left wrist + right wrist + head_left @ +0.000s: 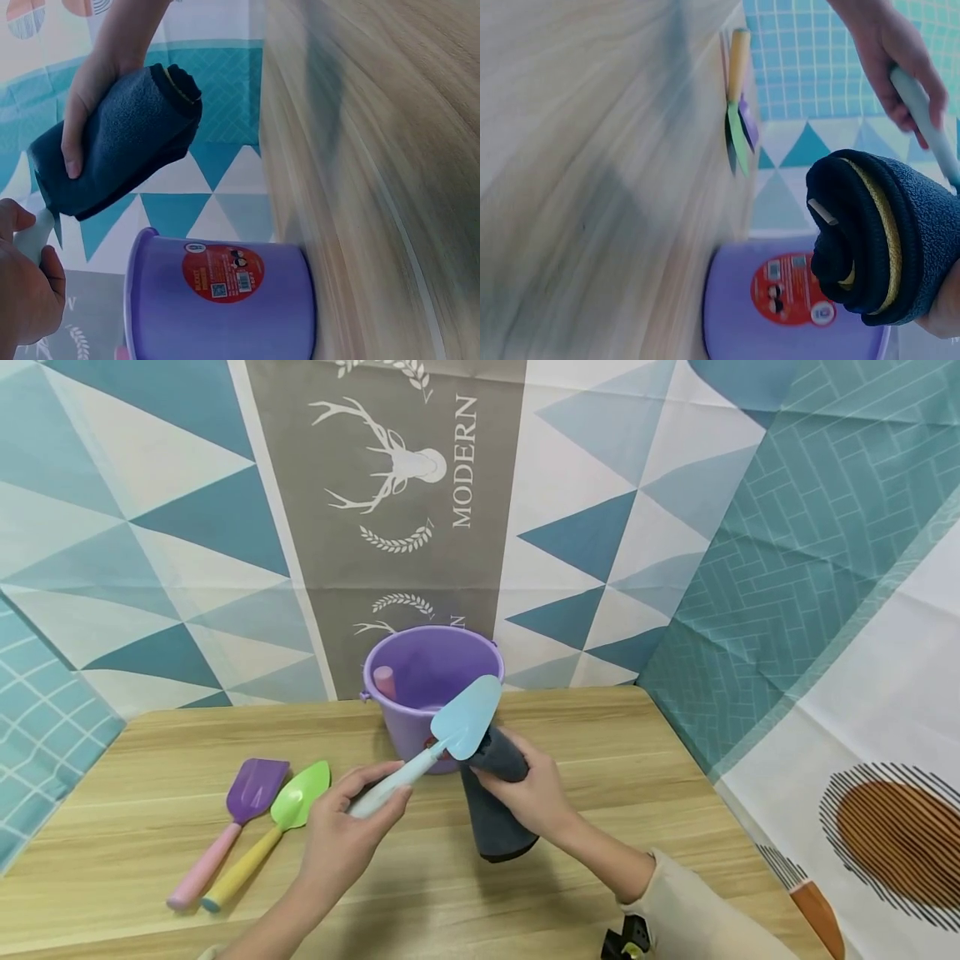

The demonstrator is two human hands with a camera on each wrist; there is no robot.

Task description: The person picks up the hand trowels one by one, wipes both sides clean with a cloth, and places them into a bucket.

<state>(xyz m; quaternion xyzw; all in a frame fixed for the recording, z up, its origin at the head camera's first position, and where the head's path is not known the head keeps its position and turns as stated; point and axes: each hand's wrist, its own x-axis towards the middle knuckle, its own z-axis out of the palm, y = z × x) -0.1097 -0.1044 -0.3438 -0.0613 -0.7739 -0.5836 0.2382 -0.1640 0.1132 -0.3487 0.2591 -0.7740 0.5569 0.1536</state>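
- Closest to the head camera, two forearms rise from the lower edge, the left one bare (288, 893), the right one in a beige sleeve (697, 902); they slant inward until both hands work close together above the wooden table (622, 743).
- Farthest left, a purple shovel (253, 792) with a pink handle lies on the wood; just beside it lies a green trowel (298, 797) with a yellow handle.
- Left hand (345, 827) next, thumb and fingers pinching the handle of a light blue trowel (429, 757); its rounded, tapering blade points up and rightward, overlapping the towel's upper end in the head view; whether they touch I cannot tell.
- Behind the hands, a purple bucket (408, 731) stands upright near the table's far edge; a pink handle (385, 682) pokes up inside it; its wall bears a red label (223, 274).
- Dark towel (498, 818), blue-grey and rolled into a thick bundle, held tilted and raised off the table, in front of the bucket; its end shows coiled layers, a yellow strip and a small pale tag.
- Right hand (536, 785), wrapped round that roll, thumb on the near side; a black device (636, 935) sits by its sleeve cuff.
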